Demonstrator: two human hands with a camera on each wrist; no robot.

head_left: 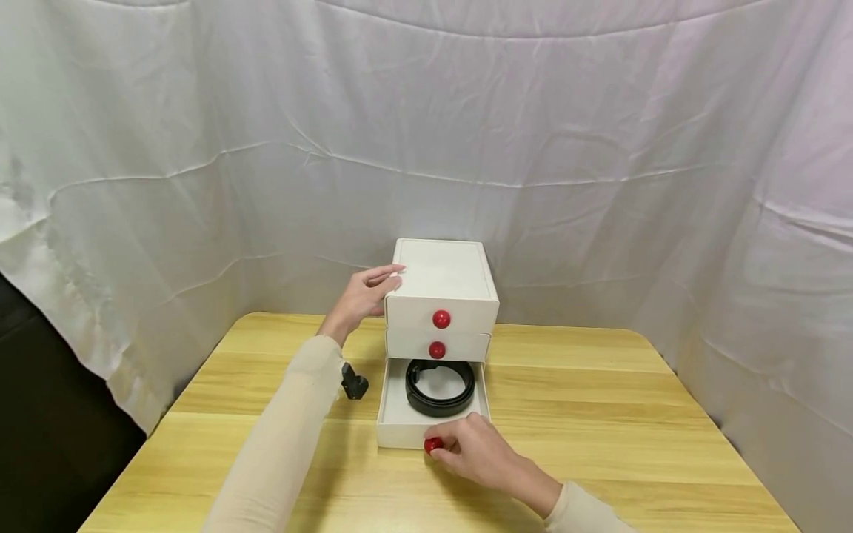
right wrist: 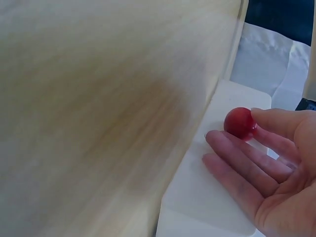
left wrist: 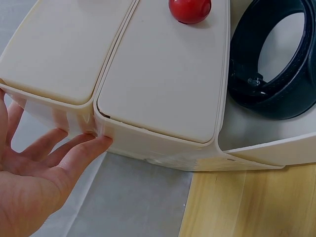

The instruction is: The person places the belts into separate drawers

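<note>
Two bare hands (head_left: 363,296), long cream sleeves (head_left: 286,437), snug, plain fabric

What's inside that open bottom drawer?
A coiled black belt lies in the open drawer. The two upper drawers are shut, so their contents are hidden.

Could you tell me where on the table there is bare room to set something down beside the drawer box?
The table is bare right of the drawer box, out to its right edge. The near-left corner is bare too. It is crowded at the front: the open bottom drawer holds a coiled black belt, the right hand is at its red knob, the left hand touches the box, and a small black object lies beside it.
</note>
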